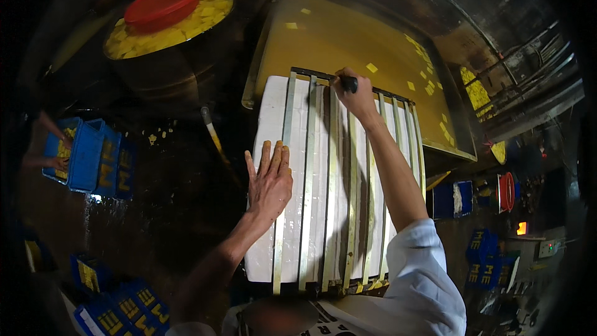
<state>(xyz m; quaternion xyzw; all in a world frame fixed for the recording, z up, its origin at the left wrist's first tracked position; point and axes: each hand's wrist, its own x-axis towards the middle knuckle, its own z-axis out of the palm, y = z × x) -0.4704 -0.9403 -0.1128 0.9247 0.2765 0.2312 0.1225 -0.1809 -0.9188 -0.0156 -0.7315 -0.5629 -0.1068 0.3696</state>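
Note:
A large white slab that looks like tofu [267, 115], scored with lines, lies in front of me. Across it rests a slatted metal frame [309, 186], its long bars running from near to far. My left hand [271, 177] lies flat on the slab's left part with fingers stretched out, their tips stained yellow. At the frame's far edge, my right hand [356, 101] is closed round a short black handle [349, 84]. It looks like a knife's handle, but no blade shows.
Beyond the slab, a wide vat [329, 34] holds yellow liquid with floating yellow squares. At the far left, a red basin [165, 5] sits on a drum of yellow pieces [205, 15]. Another person's hands [61, 163] reach into a blue crate [84, 165]. More blue crates [121, 311] stand near left.

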